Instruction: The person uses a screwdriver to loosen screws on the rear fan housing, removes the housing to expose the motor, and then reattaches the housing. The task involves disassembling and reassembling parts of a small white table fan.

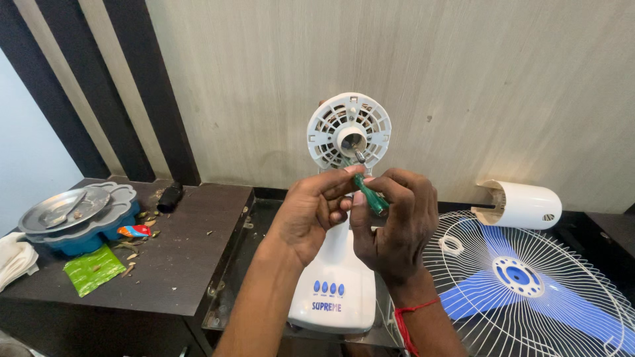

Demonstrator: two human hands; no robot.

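Both hands closed on green-handled screwdriver (370,193): left hand (311,210) pinching shaft, right hand (395,221) gripping handle. Tip at fan motor housing (348,131) hub, 12 o'clock from hands. Fan grille (529,291) at 4 o'clock.

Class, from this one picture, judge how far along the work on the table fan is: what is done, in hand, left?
Done: the wire guard with blue blades and the white rear cover lie off the fan. In hand: both hands, left hand and right hand, hold a green-handled screwdriver at the motor housing. Left: the housing still sits on the white base.
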